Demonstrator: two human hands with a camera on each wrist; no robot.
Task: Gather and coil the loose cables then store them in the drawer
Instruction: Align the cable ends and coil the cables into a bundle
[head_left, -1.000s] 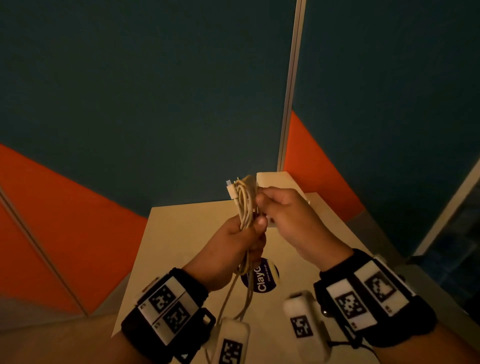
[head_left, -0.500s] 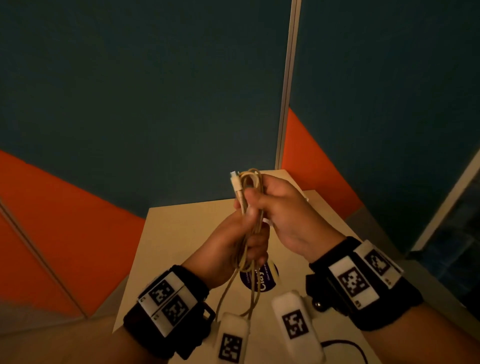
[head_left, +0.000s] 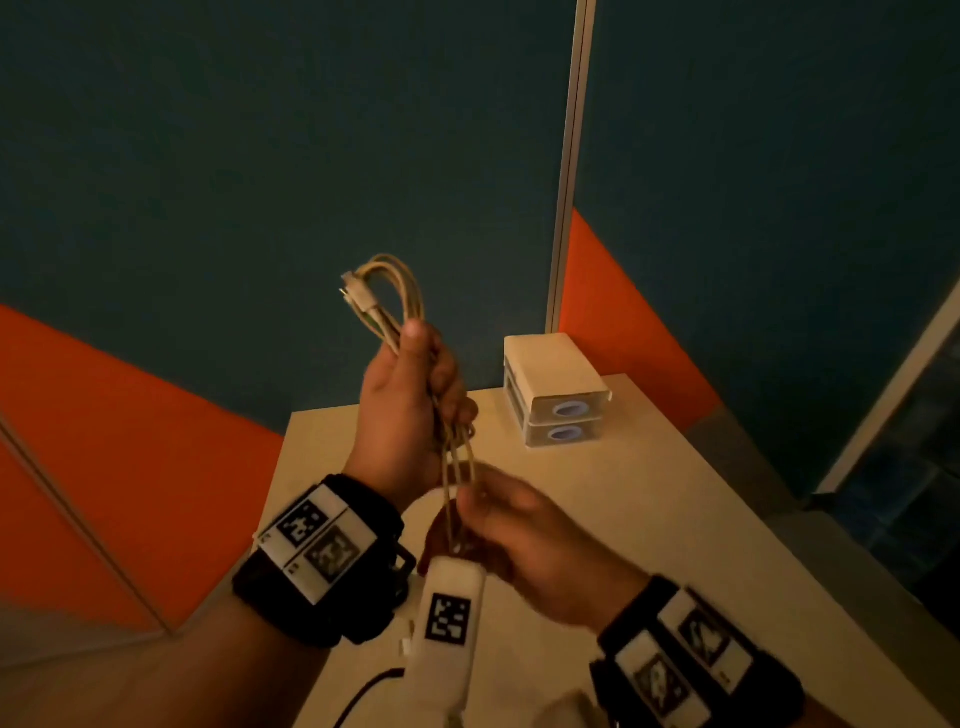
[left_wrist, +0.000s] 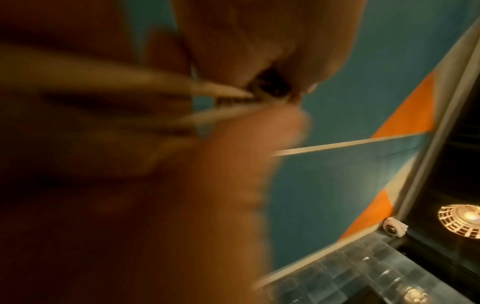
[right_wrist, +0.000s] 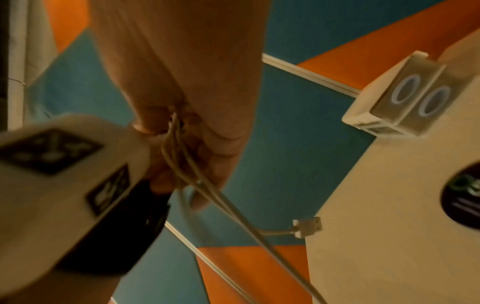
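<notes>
A cream cable (head_left: 400, 301) is bunched in loops, one white plug (head_left: 356, 293) sticking out at the top. My left hand (head_left: 410, 395) grips the bundle at its middle and holds it up above the table. Loose strands (head_left: 457, 467) hang below the fist. My right hand (head_left: 498, 525), blurred, holds these strands lower down. In the right wrist view the strands (right_wrist: 221, 205) run past my right hand (right_wrist: 182, 82), and the other plug (right_wrist: 306, 227) dangles free. The white two-drawer unit (head_left: 556, 395) stands on the table's far side, both drawers closed.
The cream table (head_left: 649, 519) has a dark round sticker (right_wrist: 465, 195) on it. A black cable (head_left: 363, 696) lies at its near edge. Teal and orange partition walls (head_left: 260, 156) close off the back and left. Dark floor lies to the right.
My left hand has lifted the bundle higher. My right hand has left the top of the loops and dropped to the hanging strands. The drawer unit is now uncovered.
</notes>
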